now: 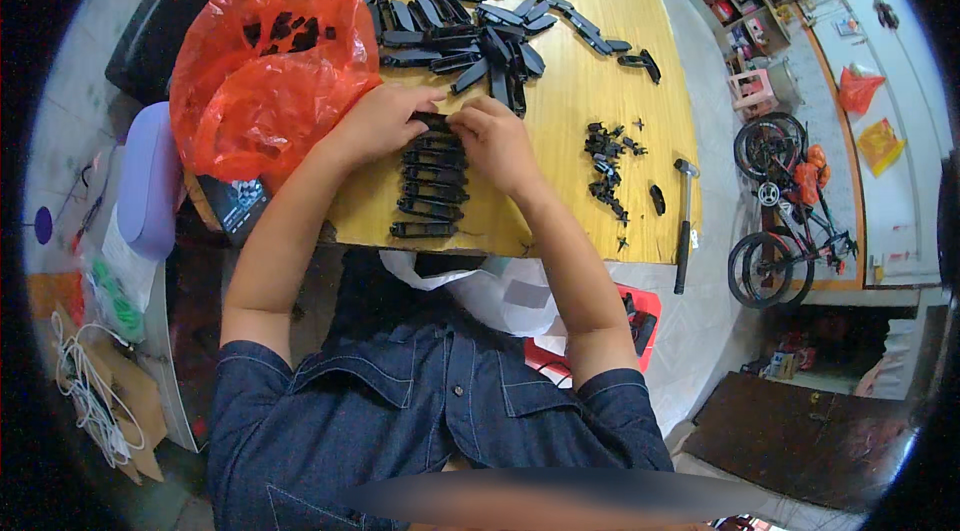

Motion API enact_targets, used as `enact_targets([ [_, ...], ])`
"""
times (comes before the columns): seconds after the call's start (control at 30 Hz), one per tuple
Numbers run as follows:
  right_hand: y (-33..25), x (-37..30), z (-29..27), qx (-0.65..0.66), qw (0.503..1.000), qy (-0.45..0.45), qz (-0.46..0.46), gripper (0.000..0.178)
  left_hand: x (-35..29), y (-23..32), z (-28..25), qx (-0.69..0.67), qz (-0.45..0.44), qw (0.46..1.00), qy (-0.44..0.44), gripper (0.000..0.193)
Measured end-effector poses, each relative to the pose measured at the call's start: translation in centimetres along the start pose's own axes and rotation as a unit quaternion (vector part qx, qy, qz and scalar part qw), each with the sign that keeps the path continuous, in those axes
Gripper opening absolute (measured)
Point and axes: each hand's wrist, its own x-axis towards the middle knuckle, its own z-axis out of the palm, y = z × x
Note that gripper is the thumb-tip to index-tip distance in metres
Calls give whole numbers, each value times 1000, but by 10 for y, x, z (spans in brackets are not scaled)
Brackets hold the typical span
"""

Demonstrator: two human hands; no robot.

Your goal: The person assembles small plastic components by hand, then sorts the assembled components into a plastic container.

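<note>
Both hands meet at the far end of a column of long black plastic pieces [434, 174] lying crosswise on the yellow table. My left hand [388, 119] grips the left end of the farthest black plastic piece [432, 119] between thumb and fingers. At its right end, my right hand [490, 136] pinches the same piece; those fingertips partly hide it. Just beyond my hands lies a loose pile of similar black plastic pieces [440, 36]. A heap of small black parts [606, 159] sits to the right of my right hand.
An orange-red plastic bag [280, 121] with small black parts inside covers the table's left side. A hammer [684, 226] lies along the right edge of the wooden table [560, 221]. One black piece [657, 199] rests beside it. A bicycle [785, 211] stands beyond, at the right.
</note>
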Motion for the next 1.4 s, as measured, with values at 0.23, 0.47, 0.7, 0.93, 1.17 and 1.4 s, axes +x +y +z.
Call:
enact_targets([
  [0.23, -7, 4, -13, -173, 979, -96, 47, 12, 1, -1, 3, 57, 17, 998, 10, 49],
  [0.47, -4, 4, -13, -79, 990, -99, 61, 20, 2, 13, -1, 81, -20, 996, -38, 51],
  [0.7, -20, -35, 7, 371, 900, 76, 217, 55, -17, 32, 39, -317, -149, 915, 200, 54],
  [0.93, -6, -45, -32, 244, 914, 218, 240, 32, 38, 57, 14, 146, -102, 977, 117, 37],
  [1.17, 37, -76, -122, -64, 935, 181, 297, 14, 74, 25, 33, 327, -96, 938, 67, 22],
  [1.4, 49, -71, -117, -434, 881, -8, 189, 7, 54, 3, 3, 223, -6, 975, -3, 18],
])
